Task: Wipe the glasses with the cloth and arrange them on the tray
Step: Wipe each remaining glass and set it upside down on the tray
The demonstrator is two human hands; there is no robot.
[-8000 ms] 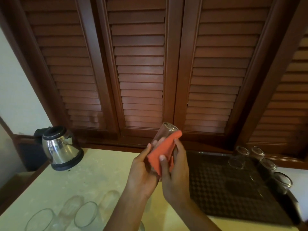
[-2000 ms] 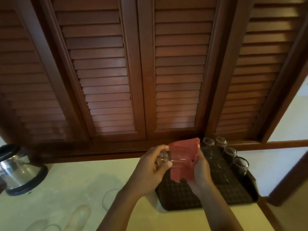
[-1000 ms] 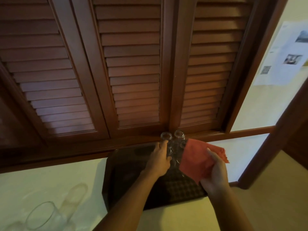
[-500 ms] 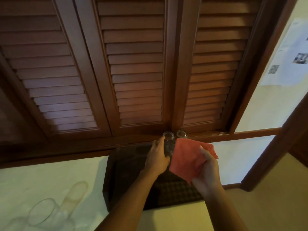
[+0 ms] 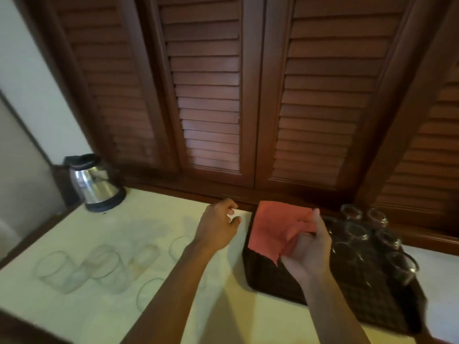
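Note:
My right hand (image 5: 309,252) holds the orange-red cloth (image 5: 275,227) above the left part of the dark woven tray (image 5: 285,281). Several clear glasses (image 5: 357,232) stand on the tray's far right side. My left hand (image 5: 218,227) hovers empty over the pale counter just left of the tray, fingers loosely curled and apart. Several more clear glasses (image 5: 106,266) rest on the counter at the left, some lying on their sides.
A steel electric kettle (image 5: 95,184) stands at the counter's back left corner. Dark wooden louvred shutters (image 5: 223,95) rise behind the counter (image 5: 154,219). The counter's front edge runs along the bottom left.
My left hand has let go of the wiped glass on the tray and moved left over the counter. The view swung left, bringing the kettle and counter glasses into sight.

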